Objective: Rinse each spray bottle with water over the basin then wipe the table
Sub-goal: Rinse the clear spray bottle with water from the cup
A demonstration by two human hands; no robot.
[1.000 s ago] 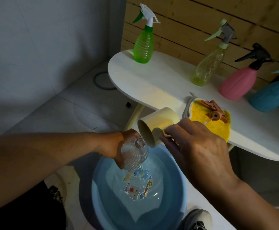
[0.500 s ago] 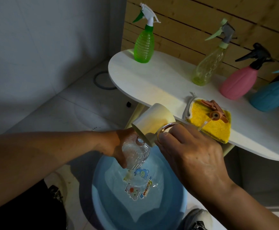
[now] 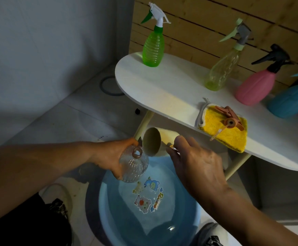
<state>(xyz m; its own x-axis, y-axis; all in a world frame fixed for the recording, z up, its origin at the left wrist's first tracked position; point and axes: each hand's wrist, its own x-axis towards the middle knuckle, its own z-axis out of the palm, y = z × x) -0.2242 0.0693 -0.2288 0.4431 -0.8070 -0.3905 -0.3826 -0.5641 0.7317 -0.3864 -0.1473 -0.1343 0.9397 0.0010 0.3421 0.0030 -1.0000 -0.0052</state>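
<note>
My left hand point(image 3: 111, 157) grips a clear ribbed bottle point(image 3: 133, 166) with no sprayer, its open neck up, above the blue basin point(image 3: 109, 210) on the floor. My right hand point(image 3: 196, 164) holds a cream cup point(image 3: 152, 142) by its handle, tipped on its side with its mouth beside the bottle's neck. On the white table point(image 3: 171, 96) stand a green spray bottle point(image 3: 152, 48), a pale yellow-green one point(image 3: 221, 71), a pink one point(image 3: 256, 87) and a teal one point(image 3: 290, 102). A yellow cloth point(image 3: 221, 128) near the table's front edge carries a loose pink sprayer head point(image 3: 230, 119).
The basin holds water and has cartoon stickers on its bottom. A wooden slat wall runs behind the table. A grey wall stands at the left, with a dark ring point(image 3: 109, 86) on the tiled floor near it. My shoes show beside the basin.
The cup has swung from tilted mouth-down at the bottle's neck to lying level, with its mouth facing me. The bottle has shifted slightly left; its neck now shows clear of the cup.
</note>
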